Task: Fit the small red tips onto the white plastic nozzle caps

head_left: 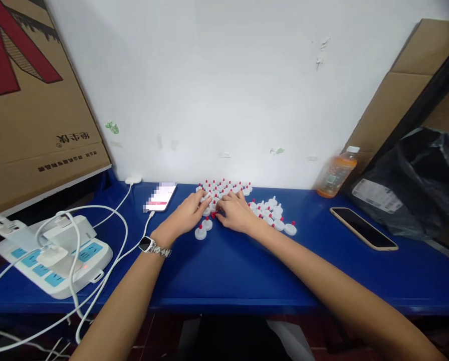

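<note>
between both hands, left hand (189,213) and right hand (235,213) pinch a red-tipped cap (214,214).

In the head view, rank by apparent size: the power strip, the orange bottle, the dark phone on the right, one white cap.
1. power strip, nearest the camera, so possibly flattered
2. dark phone
3. orange bottle, close to the phone
4. white cap

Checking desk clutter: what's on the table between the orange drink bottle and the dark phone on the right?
Nothing: in the head view, only bare blue table lies between the orange drink bottle and the dark phone.
</note>
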`<state>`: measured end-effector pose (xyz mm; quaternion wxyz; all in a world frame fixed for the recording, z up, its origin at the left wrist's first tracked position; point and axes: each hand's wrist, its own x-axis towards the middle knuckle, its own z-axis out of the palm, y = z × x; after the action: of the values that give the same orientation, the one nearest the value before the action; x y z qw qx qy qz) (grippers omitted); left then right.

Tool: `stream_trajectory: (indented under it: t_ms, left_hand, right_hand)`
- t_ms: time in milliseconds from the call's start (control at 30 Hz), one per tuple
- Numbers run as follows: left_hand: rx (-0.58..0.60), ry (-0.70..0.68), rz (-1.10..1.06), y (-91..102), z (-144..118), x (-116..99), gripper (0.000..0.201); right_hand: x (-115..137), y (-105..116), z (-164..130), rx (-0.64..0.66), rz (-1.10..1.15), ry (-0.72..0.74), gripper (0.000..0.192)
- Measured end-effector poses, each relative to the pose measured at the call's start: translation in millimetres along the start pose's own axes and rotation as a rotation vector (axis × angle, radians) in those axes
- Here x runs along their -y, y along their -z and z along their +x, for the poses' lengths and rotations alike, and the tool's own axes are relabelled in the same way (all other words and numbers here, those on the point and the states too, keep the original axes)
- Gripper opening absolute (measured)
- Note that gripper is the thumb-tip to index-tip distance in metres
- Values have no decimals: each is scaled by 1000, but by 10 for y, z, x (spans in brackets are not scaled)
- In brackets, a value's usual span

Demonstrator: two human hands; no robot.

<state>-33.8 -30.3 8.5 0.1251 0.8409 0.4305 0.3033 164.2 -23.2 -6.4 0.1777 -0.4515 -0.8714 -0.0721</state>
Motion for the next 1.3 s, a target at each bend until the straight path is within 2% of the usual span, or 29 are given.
stream_trajectory:
  t_ms: [167, 300, 367, 500, 600, 700, 933, 1167, 1300]
  left_hand:
    - [2, -35, 22, -72, 2, 1, 33]
    - [1, -29, 20, -71, -16, -26, 34]
    - [2, -19, 6, -67, -23, -56, 36]
    - [17, -37, -57, -98, -33, -127, 39]
    - [38, -78, -98, -142, -40, -169, 39]
    - [27, -112, -107, -161, -49, -200, 35]
    - [37, -115, -93, -163, -73, -262, 39]
    - [-33, -128, -166, -208, -40, -257, 45]
    - [-44, -115, -188, -223, -38, -255, 47]
  right_hand:
    - [22, -55, 61, 21, -66, 31, 14]
    - [-27, 3, 28, -41, 34, 7, 11]
    - [-68, 69, -11, -130, 212, -34, 9]
    - [-115, 166, -91, -320, 817, -201, 16]
    - [-76, 163, -124, -358, 1134, -235, 28]
    - [-11, 144, -130, -352, 1260, -234, 34]
    - [71, 137, -115, -429, 1398, -342, 37]
    - [341, 72, -116, -701, 1247, -339, 34]
    - [379, 62, -120, -667, 1200, -316, 33]
